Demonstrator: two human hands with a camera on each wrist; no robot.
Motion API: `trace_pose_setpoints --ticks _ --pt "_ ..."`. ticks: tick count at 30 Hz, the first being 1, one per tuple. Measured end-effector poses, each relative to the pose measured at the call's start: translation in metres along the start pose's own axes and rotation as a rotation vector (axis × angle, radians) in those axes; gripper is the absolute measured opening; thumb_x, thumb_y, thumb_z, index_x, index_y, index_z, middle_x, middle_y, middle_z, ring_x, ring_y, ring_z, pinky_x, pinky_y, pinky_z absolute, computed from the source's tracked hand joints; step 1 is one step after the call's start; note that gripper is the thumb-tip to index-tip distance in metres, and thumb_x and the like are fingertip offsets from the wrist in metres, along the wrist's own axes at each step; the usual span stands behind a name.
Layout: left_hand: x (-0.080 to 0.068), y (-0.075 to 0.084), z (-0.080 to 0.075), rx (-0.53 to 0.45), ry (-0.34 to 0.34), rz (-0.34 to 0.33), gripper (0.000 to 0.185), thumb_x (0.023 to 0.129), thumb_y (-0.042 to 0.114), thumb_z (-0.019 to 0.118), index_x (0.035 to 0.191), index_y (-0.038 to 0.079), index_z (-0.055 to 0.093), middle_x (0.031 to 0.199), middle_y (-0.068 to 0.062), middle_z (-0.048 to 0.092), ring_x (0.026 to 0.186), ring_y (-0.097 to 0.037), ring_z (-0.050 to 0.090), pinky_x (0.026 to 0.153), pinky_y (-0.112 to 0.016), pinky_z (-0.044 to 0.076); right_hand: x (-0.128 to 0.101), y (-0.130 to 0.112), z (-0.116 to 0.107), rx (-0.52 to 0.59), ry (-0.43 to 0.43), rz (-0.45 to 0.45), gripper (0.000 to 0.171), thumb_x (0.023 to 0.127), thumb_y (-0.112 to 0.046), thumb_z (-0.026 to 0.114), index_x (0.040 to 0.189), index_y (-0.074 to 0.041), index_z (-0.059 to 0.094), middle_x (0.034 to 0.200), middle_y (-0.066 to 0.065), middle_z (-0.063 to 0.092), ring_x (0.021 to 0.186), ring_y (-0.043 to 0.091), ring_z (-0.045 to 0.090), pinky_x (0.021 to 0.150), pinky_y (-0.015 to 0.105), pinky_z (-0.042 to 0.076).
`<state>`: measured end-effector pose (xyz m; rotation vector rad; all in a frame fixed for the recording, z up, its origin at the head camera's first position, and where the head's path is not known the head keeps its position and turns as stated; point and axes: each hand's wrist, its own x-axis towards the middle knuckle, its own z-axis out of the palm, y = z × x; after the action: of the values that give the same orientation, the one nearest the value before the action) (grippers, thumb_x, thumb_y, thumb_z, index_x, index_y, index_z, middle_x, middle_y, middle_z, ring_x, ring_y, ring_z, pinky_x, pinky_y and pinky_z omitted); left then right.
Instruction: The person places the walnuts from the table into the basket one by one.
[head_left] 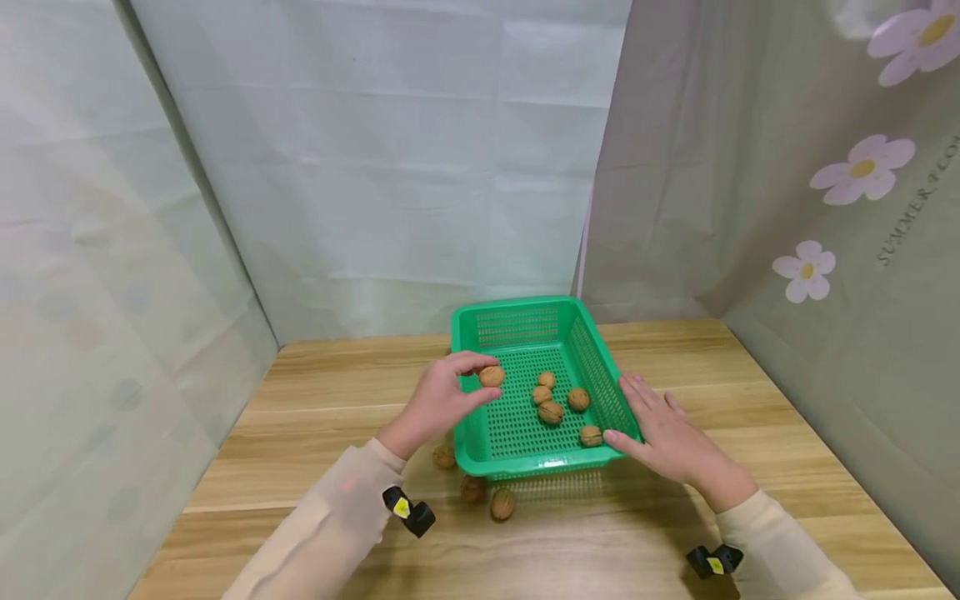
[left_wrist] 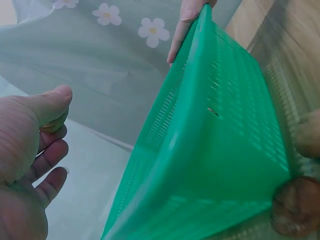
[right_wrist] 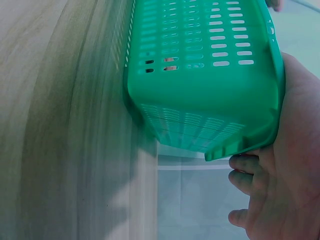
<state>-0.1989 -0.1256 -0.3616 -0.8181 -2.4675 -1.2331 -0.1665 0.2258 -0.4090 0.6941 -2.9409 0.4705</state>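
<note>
L hand (head_left: 442, 398) pinches walnut (head_left: 492, 377) over green basket (head_left: 525, 312) at tabletop centre; R hand (head_left: 663, 433) flat on rim; nut prob. light, hard, rolls—grip across its girth.

A light wooden plank table (head_left: 750, 433) stood enclosed by pale grey-green creased fabric sheets (head_left: 375, 167) at the back and left, while a darker sage curtain printed with white daisies (head_left: 862, 167) hung on the right under soft, even light.
</note>
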Motion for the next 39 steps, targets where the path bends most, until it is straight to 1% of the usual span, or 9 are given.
trace_pose_setpoints --ticks 2,7,13,18,22,28,33,36,39 --pt "0.009 0.001 0.004 -0.007 0.002 0.005 0.036 0.081 0.023 0.08 0.115 0.016 0.071 0.108 0.008 0.067 0.096 -0.008 0.06 0.082 -0.034 0.052 0.0 0.001 0.001 0.001 -0.002 0.002 0.091 0.093 -0.062 0.047 0.153 -0.002 0.014 0.158 0.016 0.016 0.145 0.035 0.012 0.108 0.065 0.012" --pt "0.03 -0.002 0.017 -0.045 0.012 -0.003 0.036 0.082 0.02 0.079 0.117 0.013 0.07 0.106 0.004 0.068 0.092 -0.009 0.06 0.081 -0.036 0.052 -0.001 0.002 0.003 0.015 0.002 0.007 0.091 0.093 -0.061 0.047 0.154 -0.002 0.014 0.159 0.014 0.015 0.145 0.035 0.012 0.108 0.066 0.012" --pt "0.048 -0.007 0.031 -0.026 -0.006 -0.087 0.039 0.084 0.025 0.077 0.12 0.014 0.069 0.105 0.004 0.068 0.09 -0.01 0.06 0.076 -0.028 0.051 -0.003 0.003 0.006 0.032 0.004 0.007 0.09 0.094 -0.059 0.048 0.154 -0.003 0.013 0.159 0.014 0.014 0.145 0.034 0.011 0.108 0.067 0.012" --pt "0.063 -0.016 0.042 -0.025 -0.007 -0.162 0.039 0.085 0.029 0.075 0.12 0.015 0.068 0.1 0.004 0.067 0.088 -0.015 0.061 0.068 -0.028 0.051 -0.004 0.004 0.006 0.033 0.008 0.001 0.089 0.094 -0.059 0.049 0.154 -0.002 0.014 0.158 0.014 0.015 0.145 0.034 0.011 0.107 0.067 0.012" --pt "0.074 -0.024 0.055 -0.044 -0.002 -0.198 0.038 0.086 0.03 0.074 0.119 0.014 0.069 0.095 0.005 0.068 0.088 -0.014 0.061 0.069 -0.028 0.051 -0.004 0.004 0.005 0.027 0.009 0.003 0.09 0.093 -0.059 0.049 0.154 -0.002 0.015 0.159 0.014 0.015 0.145 0.034 0.01 0.107 0.068 0.012" --pt "0.083 -0.034 0.071 -0.063 -0.02 -0.231 0.033 0.086 0.033 0.073 0.114 0.016 0.071 0.09 0.008 0.068 0.085 -0.007 0.06 0.075 -0.028 0.051 -0.004 0.001 0.005 0.023 0.013 -0.001 0.09 0.093 -0.059 0.05 0.153 -0.002 0.015 0.159 0.013 0.014 0.145 0.034 0.01 0.106 0.068 0.014" --pt "0.087 -0.037 0.073 -0.062 -0.012 -0.242 0.029 0.086 0.032 0.074 0.11 0.016 0.072 0.089 0.008 0.067 0.083 -0.009 0.061 0.076 -0.032 0.051 -0.002 0.002 0.005 0.019 0.011 0.004 0.09 0.093 -0.06 0.049 0.154 -0.004 0.014 0.159 0.012 0.012 0.146 0.032 0.008 0.107 0.067 0.013" --pt "0.087 -0.043 0.074 -0.045 -0.047 -0.269 0.024 0.087 0.031 0.073 0.107 0.017 0.073 0.088 0.007 0.067 0.081 -0.01 0.061 0.077 -0.032 0.05 0.0 0.002 0.004 0.019 0.007 0.002 0.09 0.093 -0.06 0.049 0.154 -0.004 0.013 0.16 0.012 0.011 0.146 0.032 0.008 0.107 0.067 0.013" --pt "0.086 -0.051 0.075 -0.03 -0.099 -0.309 0.02 0.088 0.028 0.072 0.105 0.017 0.073 0.09 0.005 0.068 0.081 -0.01 0.061 0.075 -0.031 0.05 0.001 0.002 0.002 0.021 0.006 -0.002 0.09 0.093 -0.06 0.049 0.154 -0.004 0.014 0.159 0.012 0.012 0.146 0.032 0.009 0.108 0.067 0.013"
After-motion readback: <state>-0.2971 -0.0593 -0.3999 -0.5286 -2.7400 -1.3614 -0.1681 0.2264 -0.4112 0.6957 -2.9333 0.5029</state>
